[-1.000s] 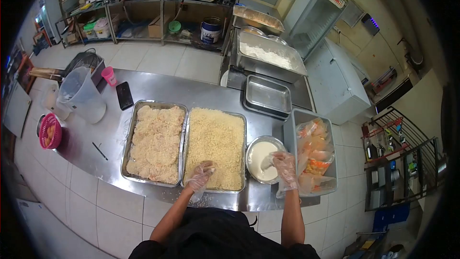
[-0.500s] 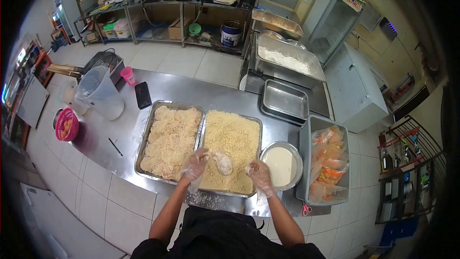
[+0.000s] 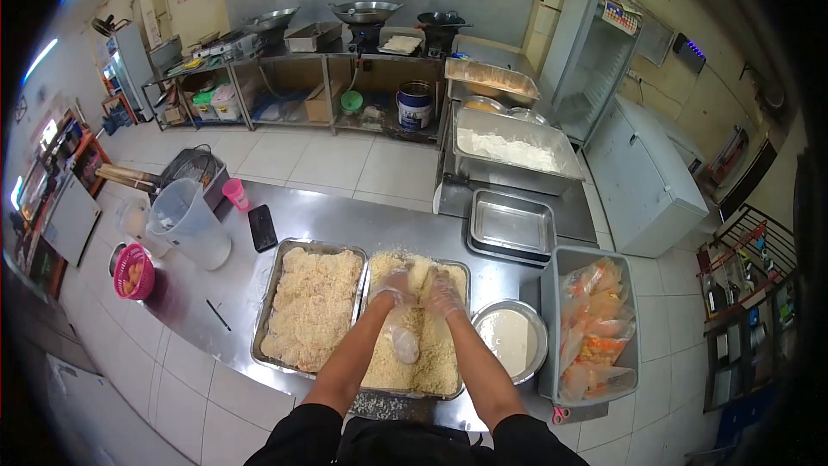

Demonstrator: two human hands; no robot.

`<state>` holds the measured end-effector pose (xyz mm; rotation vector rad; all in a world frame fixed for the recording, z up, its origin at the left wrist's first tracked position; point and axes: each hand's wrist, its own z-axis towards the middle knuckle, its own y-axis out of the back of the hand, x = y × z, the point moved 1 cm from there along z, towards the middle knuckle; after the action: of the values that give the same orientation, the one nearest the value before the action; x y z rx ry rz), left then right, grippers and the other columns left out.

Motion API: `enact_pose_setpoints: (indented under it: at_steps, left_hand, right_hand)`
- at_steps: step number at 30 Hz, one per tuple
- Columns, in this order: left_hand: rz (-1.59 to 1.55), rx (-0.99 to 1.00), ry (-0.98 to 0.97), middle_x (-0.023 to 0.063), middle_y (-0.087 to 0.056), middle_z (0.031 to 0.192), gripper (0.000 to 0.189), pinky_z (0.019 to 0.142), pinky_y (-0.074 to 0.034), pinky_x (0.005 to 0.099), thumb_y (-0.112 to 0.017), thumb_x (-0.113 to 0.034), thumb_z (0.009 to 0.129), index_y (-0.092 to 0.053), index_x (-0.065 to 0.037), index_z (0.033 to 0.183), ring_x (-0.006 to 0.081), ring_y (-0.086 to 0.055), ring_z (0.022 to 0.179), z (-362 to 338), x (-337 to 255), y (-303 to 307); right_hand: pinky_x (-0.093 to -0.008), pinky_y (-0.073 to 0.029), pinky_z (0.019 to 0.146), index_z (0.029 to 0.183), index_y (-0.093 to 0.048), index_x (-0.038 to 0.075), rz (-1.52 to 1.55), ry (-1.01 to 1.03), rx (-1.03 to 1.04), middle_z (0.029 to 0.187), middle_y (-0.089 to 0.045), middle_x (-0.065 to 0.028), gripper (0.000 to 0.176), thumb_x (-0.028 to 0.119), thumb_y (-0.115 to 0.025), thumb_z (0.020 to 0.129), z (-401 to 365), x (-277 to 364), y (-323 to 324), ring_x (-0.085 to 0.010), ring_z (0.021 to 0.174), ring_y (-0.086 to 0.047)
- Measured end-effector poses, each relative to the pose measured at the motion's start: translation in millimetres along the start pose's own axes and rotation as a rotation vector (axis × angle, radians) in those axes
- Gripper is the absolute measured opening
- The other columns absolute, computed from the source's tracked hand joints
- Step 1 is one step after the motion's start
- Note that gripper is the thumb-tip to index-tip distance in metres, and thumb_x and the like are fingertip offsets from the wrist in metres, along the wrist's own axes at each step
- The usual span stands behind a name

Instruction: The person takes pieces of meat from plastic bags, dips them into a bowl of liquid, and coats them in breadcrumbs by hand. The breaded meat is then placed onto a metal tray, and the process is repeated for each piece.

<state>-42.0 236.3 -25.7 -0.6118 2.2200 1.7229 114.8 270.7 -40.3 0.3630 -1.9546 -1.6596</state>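
My left hand (image 3: 397, 286), in a clear plastic glove, reaches into the far half of a metal tray (image 3: 468, 280) of pale yellow breadcrumbs (image 3: 388, 373). Beside it, my gloved right hand (image 3: 442, 293) is also down in the crumbs, with a small heap between the two. The fingertips of both are sunk in the crumbs and hidden. A whitish, batter-wet piece of food (image 3: 404, 343) lies on the crumbs nearer my body, just below my left wrist. To the left, a second tray (image 3: 259, 328) is filled with crumb-coated pieces (image 3: 315, 306).
Right of the crumbs stands a bowl of white batter (image 3: 504, 338), then a grey bin (image 3: 634, 328) with bagged food (image 3: 595, 319). Stacked trays (image 3: 513, 223) sit behind. A phone (image 3: 262, 229), pink cup (image 3: 235, 194), clear jug (image 3: 194, 224) and pink basket (image 3: 134, 272) are at left.
Both hands have moved forward from the near part of the crumb tray into its far half, pushing into the crumbs. The whitish piece stays on the crumbs. The view has tilted up.
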Motion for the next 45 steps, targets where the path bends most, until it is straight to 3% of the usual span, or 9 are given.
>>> enact_pose_setpoints:
  at_steps: [13, 18, 20, 21, 29, 32, 35, 38, 45]
  left_hand:
    - [-0.301, 0.249, -0.290, 0.0156, -0.054, 0.129, 0.078, 0.102, -0.042, 0.0357, -0.080, -0.009, 0.065, -0.044, -0.005, 0.133, 0.0303, -0.053, 0.118, -117.0, 19.4, 20.2]
    - [0.150, -0.244, -0.303, 0.0179, -0.048, 0.134, 0.096, 0.098, -0.044, 0.0378, -0.085, -0.028, 0.062, -0.034, 0.001, 0.138, 0.0343, -0.057, 0.110, -172.2, 20.2, -6.0]
    - [0.204, 0.365, 0.099, 0.0238, -0.051, 0.126, 0.096, 0.095, -0.045, 0.0409, -0.082, -0.035, 0.064, -0.033, 0.007, 0.136, 0.0378, -0.057, 0.107, -175.7, 10.4, -30.1]
    - [0.193, 0.230, 0.078, 0.0242, -0.052, 0.123, 0.094, 0.093, -0.046, 0.0411, -0.080, -0.034, 0.066, -0.034, 0.007, 0.136, 0.0384, -0.057, 0.105, -180.7, 16.9, -53.8]
    - [-0.369, -0.396, -0.058, 0.0261, -0.055, 0.114, 0.069, 0.092, -0.045, 0.0411, -0.069, -0.017, 0.070, -0.041, 0.005, 0.128, 0.0406, -0.056, 0.105, -219.2, -9.2, -91.0]
    - [-0.410, -0.502, -0.060, 0.0260, -0.054, 0.116, 0.064, 0.096, -0.043, 0.0406, -0.067, -0.014, 0.070, -0.043, 0.004, 0.127, 0.0404, -0.053, 0.109, -227.5, -12.3, -71.8]
    - [-0.360, -0.465, 0.020, 0.0258, -0.052, 0.122, 0.063, 0.099, -0.041, 0.0407, -0.066, -0.014, 0.071, -0.044, 0.006, 0.127, 0.0406, -0.051, 0.114, -239.7, -11.2, -50.0]
    - [-0.341, -0.463, 0.025, 0.0251, -0.053, 0.122, 0.062, 0.099, -0.041, 0.0403, -0.067, -0.017, 0.072, -0.045, 0.005, 0.127, 0.0392, -0.052, 0.114, -242.9, 3.1, -71.6]
    - [-0.418, -0.399, 0.052, 0.0241, -0.055, 0.119, 0.060, 0.098, -0.042, 0.0396, -0.065, -0.025, 0.076, -0.047, 0.004, 0.125, 0.0369, -0.053, 0.112, -261.4, -5.6, -55.2]
  right_hand:
    - [-0.0319, -0.048, 0.089, 0.119, -0.052, -0.004, 1.126, 0.274, 0.641, 0.098, -0.066, -0.0128, 0.062, 0.017, -0.080, 0.068, -70.6, 4.4, 77.1, -0.0191, 0.089, -0.061]
    - [-0.0373, -0.044, 0.092, 0.125, -0.046, -0.006, 0.208, 0.428, 0.236, 0.095, -0.063, -0.0197, 0.065, 0.026, -0.072, 0.075, -89.1, -10.8, 26.7, -0.0314, 0.084, -0.061]
    - [-0.0377, -0.045, 0.092, 0.128, -0.044, -0.005, -0.095, 0.500, 0.061, 0.099, -0.061, -0.0211, 0.069, 0.030, -0.071, 0.075, -96.6, -5.1, -4.5, -0.0323, 0.087, -0.060]
    - [-0.0379, -0.046, 0.092, 0.130, -0.042, -0.004, -0.174, 0.483, 0.055, 0.104, -0.060, -0.0215, 0.072, 0.031, -0.072, 0.074, -98.9, -2.9, -18.6, -0.0323, 0.090, -0.060]
    - [-0.0408, -0.047, 0.092, 0.118, -0.051, -0.002, 0.792, 0.235, 0.362, 0.110, -0.058, -0.0252, 0.059, 0.025, -0.073, 0.070, -147.5, 23.9, 58.9, -0.0354, 0.103, -0.058]
    - [-0.0420, -0.047, 0.088, 0.112, -0.054, 0.001, 0.077, 0.296, 0.009, 0.102, -0.059, -0.0213, 0.044, 0.020, -0.068, 0.074, -156.5, 25.2, 54.7, -0.0353, 0.097, -0.058]
    - [-0.0432, -0.046, 0.087, 0.107, -0.053, 0.001, 0.378, 0.186, 0.208, 0.098, -0.058, -0.0205, 0.035, 0.018, -0.063, 0.078, -148.6, 53.3, 49.0, -0.0353, 0.095, -0.057]
    - [-0.0447, -0.044, 0.085, 0.098, -0.053, 0.002, 0.259, 0.570, 0.067, 0.094, -0.057, -0.0199, 0.025, 0.016, -0.060, 0.078, -130.7, 36.4, -86.9, -0.0357, 0.093, -0.057]
    - [-0.0427, -0.049, 0.081, 0.090, -0.060, 0.002, 0.368, 0.320, 0.308, 0.092, -0.062, -0.0257, 0.015, 0.012, -0.053, 0.081, -42.1, 50.1, -74.6, -0.0360, 0.090, -0.062]
